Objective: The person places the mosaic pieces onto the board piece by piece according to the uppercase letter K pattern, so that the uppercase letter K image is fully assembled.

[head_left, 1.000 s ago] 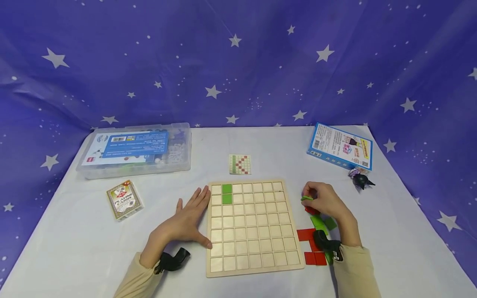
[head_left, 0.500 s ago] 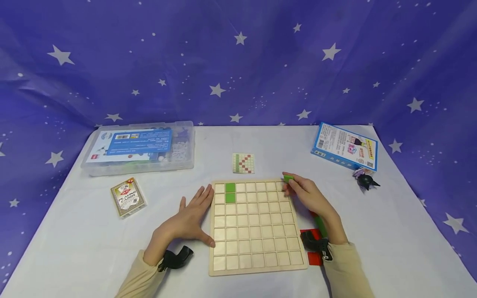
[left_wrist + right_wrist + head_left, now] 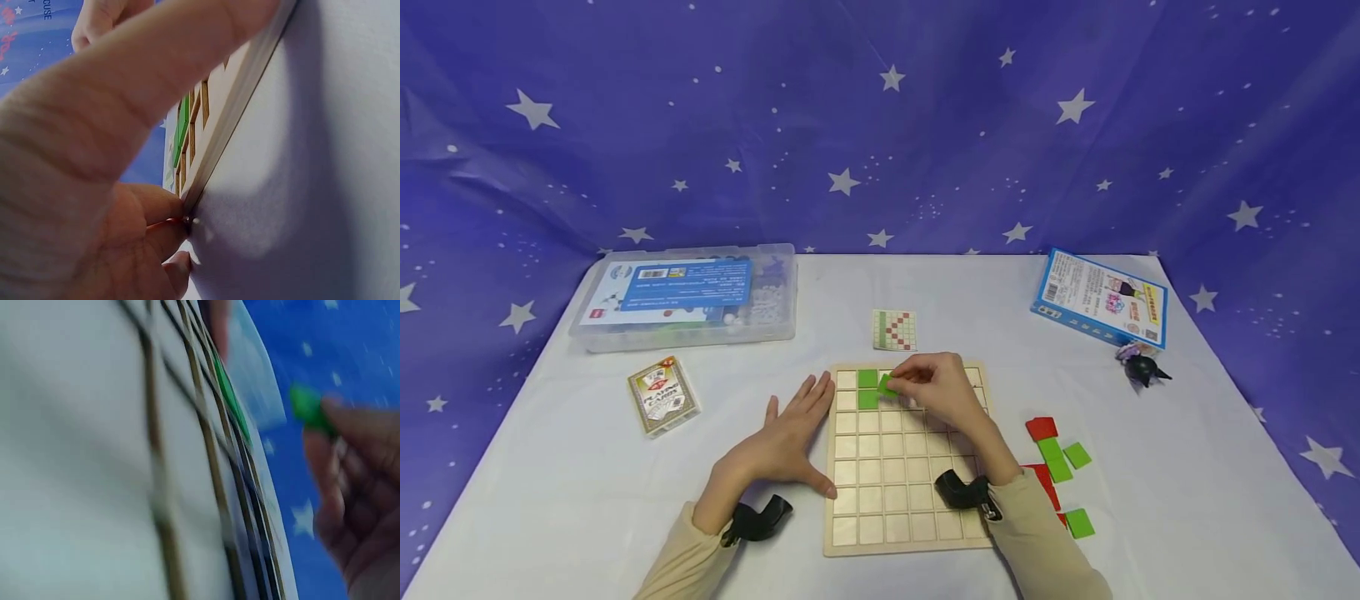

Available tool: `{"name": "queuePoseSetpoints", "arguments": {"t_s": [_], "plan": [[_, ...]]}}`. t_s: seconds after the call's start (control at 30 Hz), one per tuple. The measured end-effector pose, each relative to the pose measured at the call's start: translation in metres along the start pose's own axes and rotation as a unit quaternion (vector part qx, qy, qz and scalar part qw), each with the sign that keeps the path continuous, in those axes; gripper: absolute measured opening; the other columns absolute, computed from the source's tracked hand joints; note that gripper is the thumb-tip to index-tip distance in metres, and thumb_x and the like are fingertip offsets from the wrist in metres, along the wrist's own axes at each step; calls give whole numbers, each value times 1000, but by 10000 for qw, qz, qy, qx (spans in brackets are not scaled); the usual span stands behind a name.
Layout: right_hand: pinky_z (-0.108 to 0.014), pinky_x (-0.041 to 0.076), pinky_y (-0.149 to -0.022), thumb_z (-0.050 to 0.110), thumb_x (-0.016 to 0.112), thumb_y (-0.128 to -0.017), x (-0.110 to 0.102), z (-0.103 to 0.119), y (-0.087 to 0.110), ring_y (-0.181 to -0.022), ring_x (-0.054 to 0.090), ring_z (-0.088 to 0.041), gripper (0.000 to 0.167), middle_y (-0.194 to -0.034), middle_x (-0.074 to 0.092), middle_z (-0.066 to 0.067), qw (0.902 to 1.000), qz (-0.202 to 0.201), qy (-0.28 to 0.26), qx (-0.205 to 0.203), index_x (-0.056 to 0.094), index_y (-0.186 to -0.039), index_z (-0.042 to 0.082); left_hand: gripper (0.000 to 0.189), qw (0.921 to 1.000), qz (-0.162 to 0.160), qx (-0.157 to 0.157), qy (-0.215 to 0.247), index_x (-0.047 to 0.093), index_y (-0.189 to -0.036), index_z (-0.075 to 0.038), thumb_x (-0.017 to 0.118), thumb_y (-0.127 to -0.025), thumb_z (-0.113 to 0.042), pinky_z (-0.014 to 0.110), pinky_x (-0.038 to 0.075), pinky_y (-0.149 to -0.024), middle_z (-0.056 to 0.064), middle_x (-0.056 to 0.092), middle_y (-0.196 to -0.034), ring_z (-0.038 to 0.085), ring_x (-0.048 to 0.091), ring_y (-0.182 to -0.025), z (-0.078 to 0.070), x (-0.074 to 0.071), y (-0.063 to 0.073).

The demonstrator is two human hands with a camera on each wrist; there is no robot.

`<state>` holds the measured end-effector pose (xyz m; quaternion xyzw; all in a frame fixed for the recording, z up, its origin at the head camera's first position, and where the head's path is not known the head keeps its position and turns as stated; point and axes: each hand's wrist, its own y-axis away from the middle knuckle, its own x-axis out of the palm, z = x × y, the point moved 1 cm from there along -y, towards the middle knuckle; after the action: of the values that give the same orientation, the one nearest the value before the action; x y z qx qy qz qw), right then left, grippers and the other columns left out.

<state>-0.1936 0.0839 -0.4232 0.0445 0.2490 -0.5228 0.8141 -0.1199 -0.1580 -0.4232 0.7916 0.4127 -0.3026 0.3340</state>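
My right hand (image 3: pixel 942 390) pinches a green square tile (image 3: pixel 887 385) between thumb and fingers, over the upper part of the wooden grid board (image 3: pixel 880 529). In the right wrist view the tile (image 3: pixel 307 407) is held up off the board, a bit blurred. Two green tiles (image 3: pixel 868 389) lie one below the other in the board's second column, just left of the held tile. My left hand (image 3: pixel 782 442) rests along the board's left edge, fingers spread and thumb stretched out. The left wrist view shows its fingertips (image 3: pixel 172 209) right at the board's side.
Loose green tiles (image 3: pixel 1057 467) and red tiles (image 3: pixel 1042 428) lie right of the board, partly behind the right forearm. A small pattern card (image 3: pixel 895 331) is beyond the board. Around stand a plastic case (image 3: pixel 685 296), a playing-card box (image 3: pixel 663 397), a blue box (image 3: pixel 1102 296) and a black figurine (image 3: pixel 1142 369).
My right hand has carried the green tile from the loose pile leftward over the board, beside the two laid tiles. The left hand keeps its place. The head view shifts slightly.
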Motion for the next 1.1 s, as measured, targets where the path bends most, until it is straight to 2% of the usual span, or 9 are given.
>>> {"name": "queuePoseSetpoints", "arguments": {"t_s": [0.1, 0.23, 0.4, 0.47, 0.67, 0.8, 0.9, 1.0, 1.1], "plan": [[-22, 51, -55, 11, 77, -80, 17, 5, -4, -58, 62, -7, 5, -74, 73, -6, 9995, 235, 203, 100, 76, -80, 6, 138, 10000, 15, -23, -19, 8, -154, -2, 90, -54, -48, 77, -1, -105, 13, 1, -163, 36, -2, -150, 0, 0, 0], [-19, 48, -55, 13, 77, -81, 30, 5, -3, -57, 57, -1, 4, -73, 72, -2, 9956, 760, 520, 154, 76, -79, 9, 137, 10000, 34, -43, -34, 8, -154, -2, 90, -54, -48, 76, 0, -105, 14, 1, -163, 35, -2, -150, -1, 0, 0], [-17, 43, -56, 15, 76, -81, 32, 8, -1, -58, 52, 2, 4, -72, 70, 3, 9860, 1230, 1123, -119, 75, -79, 11, 136, 10000, 5, -20, 4, 9, -154, -1, 91, -54, -46, 76, 0, -105, 14, 2, -163, 36, -2, -150, -3, -1, 1], [-17, 43, -57, 15, 76, -81, 32, 10, 0, -59, 51, 2, 4, -72, 69, 4, 9823, 1238, 1378, -257, 75, -80, 11, 136, 10000, -8, -13, 12, 10, -153, 0, 91, -54, -45, 76, 0, -105, 15, 3, -163, 36, -1, -150, -4, -2, 1], [-18, 40, -59, 14, 77, -80, 34, 11, 0, -62, 47, -2, 5, -74, 61, 5, 9783, 820, 1867, -356, 72, -80, 12, 136, 10000, 14, -47, -28, 10, -153, 0, 90, -54, -46, 76, 1, -105, 14, 4, -163, 36, -1, -150, -2, -3, 1], [-19, 38, -59, 13, 77, -79, 35, 13, 2, -63, 43, -4, 8, -74, 53, 5, 9760, 1154, 1835, -233, 71, -75, 15, 136, 10000, 18, -34, -13, 9, -153, 0, 91, -54, -46, 76, 1, -105, 14, 4, -163, 36, -1, -150, -3, -3, 2], [-18, 37, -55, 11, 77, -78, 35, 16, 3, -57, 43, -3, 13, -66, 52, 8, 9747, 1475, 1679, -52, 67, -70, 16, 137, 10000, 10, -13, -4, 9, -153, 0, 91, -54, -46, 76, 1, -105, 14, 3, -163, 36, -1, -150, -3, -3, 2], [-18, 38, -53, 11, 77, -78, 36, 18, 3, -51, 44, -1, 14, -58, 52, 10, 9745, 1552, 1615, 95, 65, -71, 14, 137, 10000, 19, -20, -10, 9, -154, 0, 91, -54, -46, 76, 0, -106, 14, 2, -163, 36, -2, -150, -3, -3, 2], [-18, 40, -55, 12, 78, -78, 36, 20, 3, -51, 45, 0, 10, -58, 54, 10, 9733, 1594, 1645, 165, 67, -77, 11, 137, 10000, 35, -40, -29, 8, -154, -1, 90, -54, -46, 76, 0, -106, 13, 2, -163, 35, -2, -150, -2, -3, 2]]}}
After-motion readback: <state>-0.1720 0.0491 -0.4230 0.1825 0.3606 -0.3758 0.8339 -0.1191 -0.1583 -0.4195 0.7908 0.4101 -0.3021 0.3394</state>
